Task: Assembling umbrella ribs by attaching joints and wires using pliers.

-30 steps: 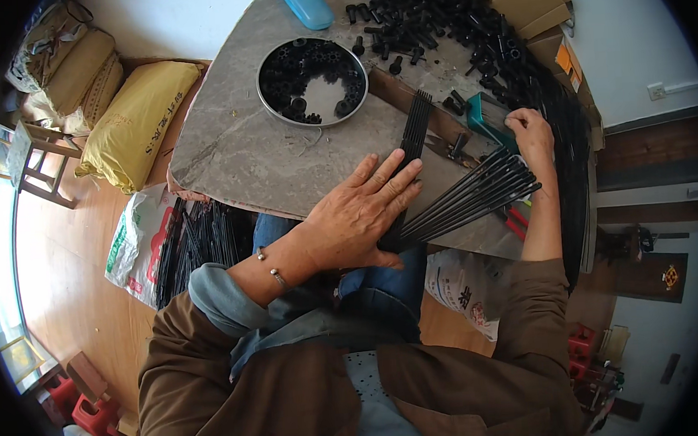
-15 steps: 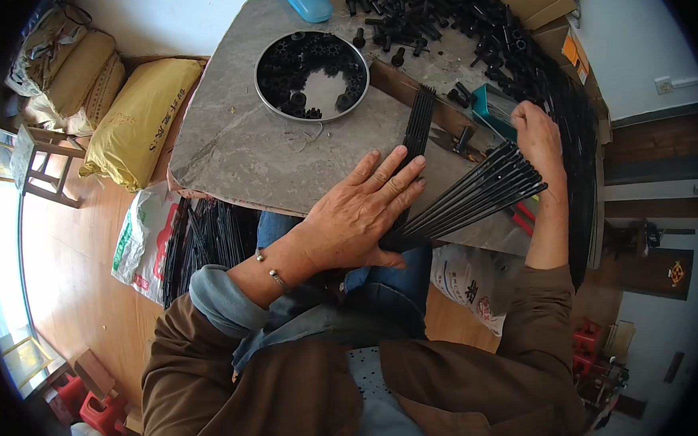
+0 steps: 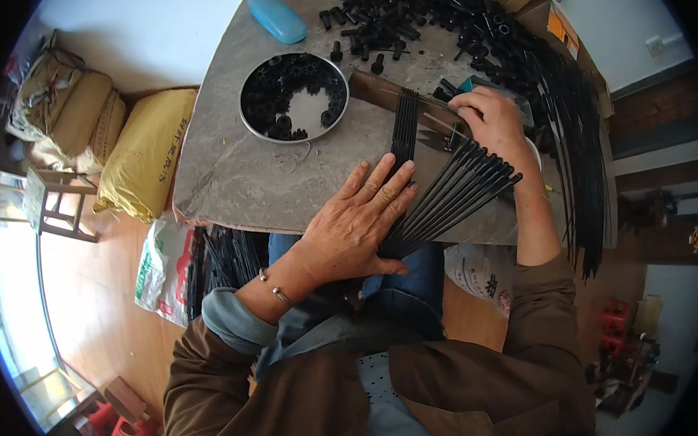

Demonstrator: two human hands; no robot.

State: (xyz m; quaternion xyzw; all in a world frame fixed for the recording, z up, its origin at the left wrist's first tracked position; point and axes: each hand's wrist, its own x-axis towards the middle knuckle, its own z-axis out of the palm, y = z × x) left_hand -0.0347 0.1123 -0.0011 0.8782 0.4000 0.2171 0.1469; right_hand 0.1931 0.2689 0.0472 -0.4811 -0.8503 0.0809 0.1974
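My left hand [image 3: 357, 217] lies flat across a set of thin black rods [image 3: 451, 188], fingers stretched out. Their near-right ends fan out with small knobs, while the other ends form a flat row [image 3: 405, 123] beyond my fingers. My right hand [image 3: 495, 121] is over a small turquoise box [image 3: 518, 100], its fingers curled and thumb tucked in. What those fingers hold, if anything, is hidden. Beside them, a pair of pliers or scissors [image 3: 434, 139], partly covered, lies near a brown wooden strip [image 3: 381, 92].
A round metal tin [image 3: 244, 116] holds black toothed rings. Black plastic tube-like parts [image 3: 432, 9] are heaped at the back. Long black rods [image 3: 576, 148] hang over the table's right edge. A blue case [image 3: 277, 18] lies back left; a yellow sack [image 3: 149, 150] stands beside the table.
My right hand has moved left from the box's right side, its fist loosening into curled fingers. My left hand stays flat on the rods. The whole view has shifted slightly.
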